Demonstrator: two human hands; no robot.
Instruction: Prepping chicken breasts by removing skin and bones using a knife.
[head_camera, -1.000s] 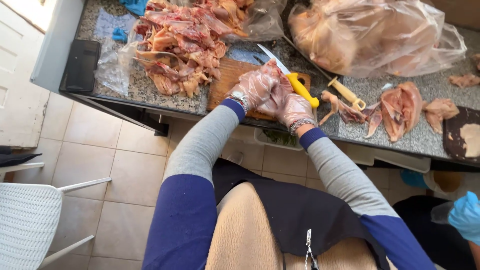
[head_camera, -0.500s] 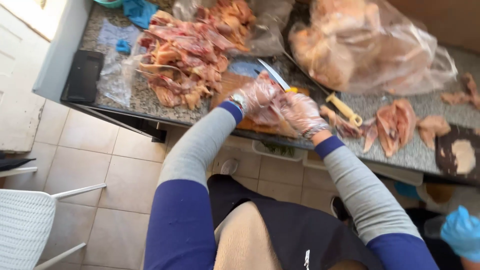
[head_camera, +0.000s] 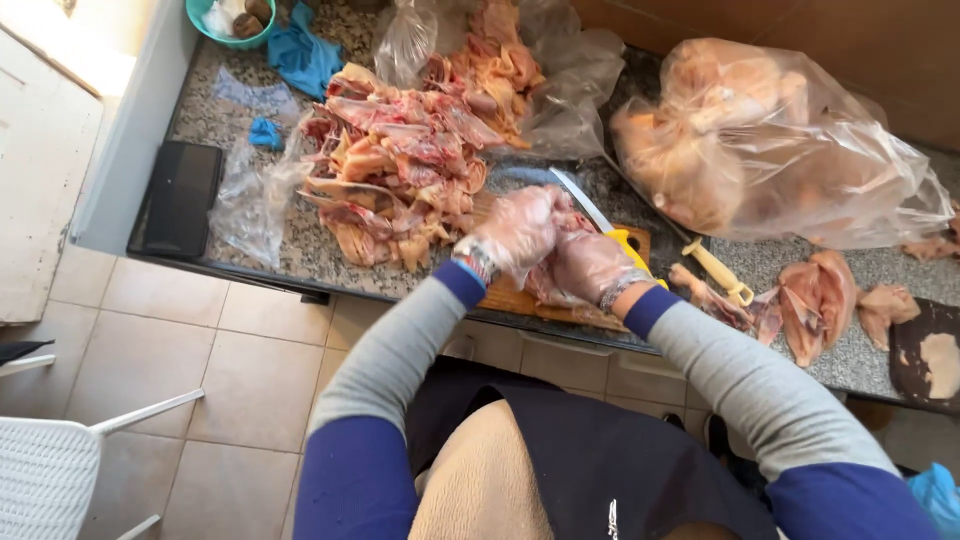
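Observation:
Both my hands wear clear plastic gloves and work over a wooden cutting board (head_camera: 505, 296) at the counter's front edge. My left hand (head_camera: 515, 232) grips a raw chicken piece (head_camera: 548, 283) lying on the board. My right hand (head_camera: 590, 266) presses on the same piece, close against the left hand. A knife with a yellow handle (head_camera: 632, 244) and a long blade (head_camera: 582, 199) lies just behind my right hand; I cannot tell whether the fingers hold it.
A heap of raw chicken carcasses (head_camera: 400, 170) lies left of the board. A clear bag of chicken (head_camera: 770, 150) fills the counter's right. A sharpening steel (head_camera: 715, 268), cut fillets (head_camera: 820, 300), a black phone (head_camera: 180, 198) and a teal bowl (head_camera: 215, 25) sit around. White chair (head_camera: 50, 480) stands below left.
The view has tilted up, showing more of the counter's far side. My hands stay together on the chicken piece, and the yellow knife handle shows again behind my right hand.

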